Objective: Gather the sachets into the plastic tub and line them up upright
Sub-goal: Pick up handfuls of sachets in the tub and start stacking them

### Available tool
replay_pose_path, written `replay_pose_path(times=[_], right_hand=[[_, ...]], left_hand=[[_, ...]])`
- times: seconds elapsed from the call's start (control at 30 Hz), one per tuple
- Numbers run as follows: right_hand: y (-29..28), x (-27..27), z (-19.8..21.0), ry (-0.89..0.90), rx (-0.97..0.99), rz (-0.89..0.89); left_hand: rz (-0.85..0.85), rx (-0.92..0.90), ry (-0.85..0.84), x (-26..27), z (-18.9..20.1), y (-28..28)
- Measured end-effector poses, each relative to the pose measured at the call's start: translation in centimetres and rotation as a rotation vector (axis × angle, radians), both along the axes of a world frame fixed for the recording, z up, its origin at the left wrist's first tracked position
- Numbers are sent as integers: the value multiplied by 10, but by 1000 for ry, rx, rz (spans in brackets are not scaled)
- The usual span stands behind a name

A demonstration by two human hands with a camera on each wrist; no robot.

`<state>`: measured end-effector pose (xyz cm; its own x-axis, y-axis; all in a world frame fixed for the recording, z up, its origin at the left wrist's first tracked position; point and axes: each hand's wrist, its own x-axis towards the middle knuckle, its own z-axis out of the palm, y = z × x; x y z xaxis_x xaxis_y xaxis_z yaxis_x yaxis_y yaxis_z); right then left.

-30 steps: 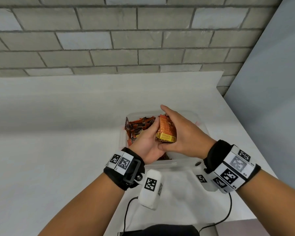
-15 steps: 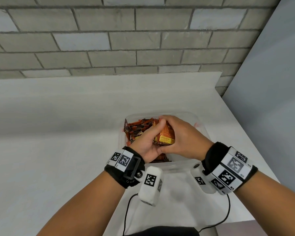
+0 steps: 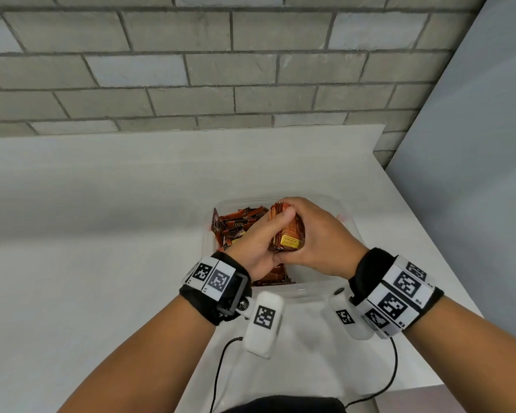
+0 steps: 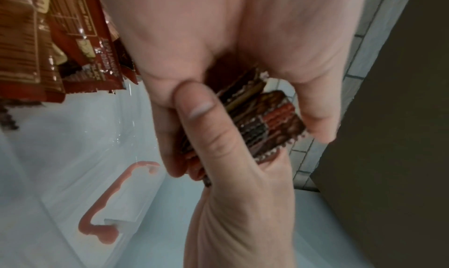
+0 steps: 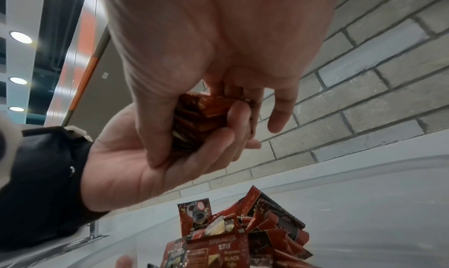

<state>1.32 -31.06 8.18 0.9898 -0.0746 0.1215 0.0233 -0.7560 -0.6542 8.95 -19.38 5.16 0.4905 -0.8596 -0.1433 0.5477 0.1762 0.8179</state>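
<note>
A stack of sachets (image 3: pixel 286 231) is clasped between the left hand (image 3: pixel 258 245) and right hand (image 3: pixel 316 236), both grips curled round it, above the plastic tub (image 3: pixel 344 217). Loose sachets (image 3: pixel 236 225) lie below, left of the grip.

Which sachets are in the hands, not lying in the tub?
The squared stack of sachets, pressed between the left hand and the right hand above the tub; the loose sachets lie jumbled inside.

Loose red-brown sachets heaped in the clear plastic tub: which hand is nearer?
Left. The left hand is beside the heap of red-brown sachets; the right hand is farther right.
</note>
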Motion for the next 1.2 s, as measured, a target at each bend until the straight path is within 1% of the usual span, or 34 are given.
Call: replay_pose_path(times=[0.1,0.13,0.17,0.23,0.27,0.33,0.47,0.53,0.63,0.7,0.8,0.93,1.07,1.13,1.2], right_hand=[[-4,2,-2,89,17,21],[-7,1,-2,125,84,25],[-10,0,-1,143,192,6],[-16,-4,-1,136,429,-94],[-19,-5,-2,137,494,-140],[-21,-5,-6,165,554,-146],[-17,-5,-15,156,620,-59],[-16,-3,-17,159,607,-43],[-16,-3,-19,158,571,-26],[-18,-2,-17,125,541,-64],[-22,-4,-7,68,512,-193],[-23,0,-4,29,406,-231],[-22,3,-8,-26,466,-204],[-24,4,-7,-89,499,-234],[-26,5,-3,-190,503,-299]], left_hand=[[16,66,5,4,1,-3],[29,61,-1,5,2,-3],[39,31,12,7,3,-2],[76,-44,46,9,3,0],[87,-78,63,10,2,1],[112,-109,88,10,0,0],[99,-149,177,4,0,-6],[92,-148,188,3,0,-8],[113,-108,145,5,1,-9],[144,-80,125,8,1,-9],[175,-60,98,10,0,-7],[160,-58,106,10,-4,-5],[122,-13,55,12,-10,-4],[107,-1,53,14,-12,-3],[112,-14,99,16,-14,-2]])
